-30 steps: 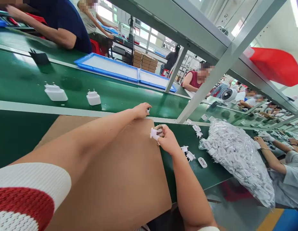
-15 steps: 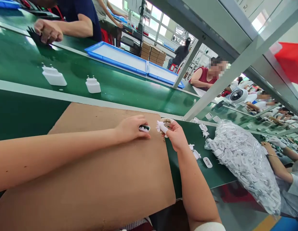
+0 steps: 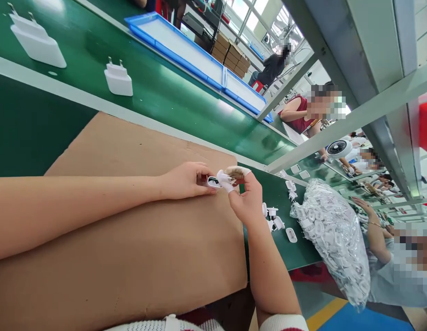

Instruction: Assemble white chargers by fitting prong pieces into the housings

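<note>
My left hand (image 3: 186, 180) rests on a brown cardboard sheet (image 3: 130, 257) and pinches a small white oval part with a dark opening (image 3: 213, 182). My right hand (image 3: 246, 200) holds a small white plug piece (image 3: 224, 179) against that part; a finger cot covers one fingertip. The two pieces touch between my hands. Several loose white plug pieces (image 3: 274, 219) lie on the green table just right of my right hand.
Two white chargers (image 3: 118, 79) (image 3: 36, 41) stand on the green conveyor belt (image 3: 158, 96) beyond the cardboard. Blue trays (image 3: 186, 55) lie farther back. A clear bag of white parts (image 3: 334, 234) sits at right. Other people work nearby; a metal frame post (image 3: 337, 124) slants overhead.
My left hand came back from the belt edge with the oval part. My right hand brought the plug piece to meet it. The camera tilted down and closer.
</note>
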A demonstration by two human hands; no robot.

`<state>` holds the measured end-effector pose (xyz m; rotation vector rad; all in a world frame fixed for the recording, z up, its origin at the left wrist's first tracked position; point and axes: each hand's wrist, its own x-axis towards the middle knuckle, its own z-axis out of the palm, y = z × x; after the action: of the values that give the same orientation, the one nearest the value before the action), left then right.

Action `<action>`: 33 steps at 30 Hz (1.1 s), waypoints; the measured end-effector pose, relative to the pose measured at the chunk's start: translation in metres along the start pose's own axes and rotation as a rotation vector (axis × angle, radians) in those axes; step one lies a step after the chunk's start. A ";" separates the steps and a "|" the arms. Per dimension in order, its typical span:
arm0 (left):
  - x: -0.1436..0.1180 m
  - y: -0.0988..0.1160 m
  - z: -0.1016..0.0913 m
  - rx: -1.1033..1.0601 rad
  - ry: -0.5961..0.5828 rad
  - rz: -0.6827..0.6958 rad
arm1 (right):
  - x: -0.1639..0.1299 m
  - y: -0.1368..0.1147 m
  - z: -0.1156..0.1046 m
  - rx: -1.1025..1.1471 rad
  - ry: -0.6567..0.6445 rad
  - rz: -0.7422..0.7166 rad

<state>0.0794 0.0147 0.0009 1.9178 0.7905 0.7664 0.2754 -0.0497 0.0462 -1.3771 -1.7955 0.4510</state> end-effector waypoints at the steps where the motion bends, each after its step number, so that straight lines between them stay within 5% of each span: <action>1: 0.000 0.000 0.000 0.010 0.003 0.006 | 0.000 -0.002 0.000 -0.053 -0.030 -0.037; 7: 0.002 -0.004 0.001 0.039 0.010 0.023 | 0.005 -0.008 0.000 -0.301 -0.232 -0.144; 17: 0.002 -0.006 -0.001 0.024 0.009 0.013 | 0.013 -0.004 0.003 -0.408 -0.223 -0.270; 25: 0.003 -0.007 0.003 0.019 0.019 -0.011 | 0.016 -0.011 0.008 -0.451 -0.218 -0.094; 33: 0.001 0.004 0.004 0.023 -0.008 0.045 | -0.002 0.011 0.021 -0.141 -0.013 0.123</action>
<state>0.0834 0.0119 0.0029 1.9635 0.7563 0.7794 0.2661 -0.0437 0.0253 -1.5920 -1.7876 0.4049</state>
